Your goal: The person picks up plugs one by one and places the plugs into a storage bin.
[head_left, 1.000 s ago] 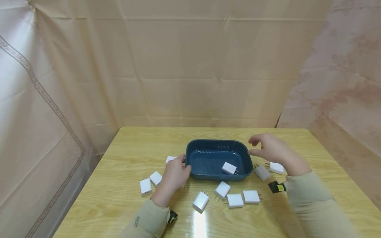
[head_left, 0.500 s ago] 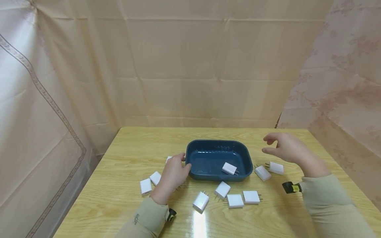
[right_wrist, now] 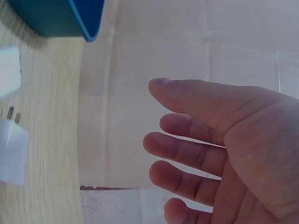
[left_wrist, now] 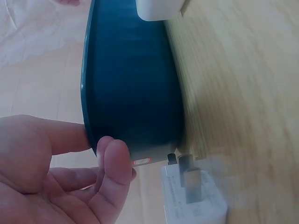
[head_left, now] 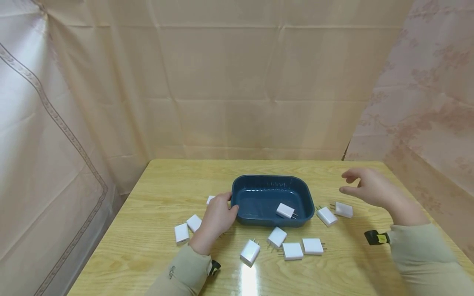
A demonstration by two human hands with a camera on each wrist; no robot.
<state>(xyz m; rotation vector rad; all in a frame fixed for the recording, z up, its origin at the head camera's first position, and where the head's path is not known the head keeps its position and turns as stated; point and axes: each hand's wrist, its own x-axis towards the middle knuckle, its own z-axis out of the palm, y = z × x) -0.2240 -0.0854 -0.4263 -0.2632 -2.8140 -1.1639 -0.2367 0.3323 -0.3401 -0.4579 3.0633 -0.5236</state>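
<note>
A dark blue rectangular baking dish (head_left: 272,221) stands on the table, with one white charger plug (head_left: 285,210) lying inside at its right. My left hand (head_left: 216,218) grips the dish's left end; in the left wrist view its fingers (left_wrist: 117,161) curl at the rim corner. My right hand (head_left: 374,189) hovers to the right of the dish, fingers relaxed and apart, holding nothing. Nearest below it lie two charger plugs, one white plug (head_left: 343,209) and another plug (head_left: 326,216), prongs pointing toward the dish. Part of a plug (head_left: 210,199) shows behind my left hand.
More white charger plugs lie on the wooden table (head_left: 166,176): a standing-looking plug (head_left: 250,252), a plug (head_left: 277,237) by the dish's front, a pair including one plug (head_left: 312,246), and a left pair including one plug (head_left: 181,233). A cloth curtain (head_left: 237,82) hangs behind.
My right hand has moved away from the dish's right edge, further to the right. The left hand stays at the dish's left end, and the plugs keep their places.
</note>
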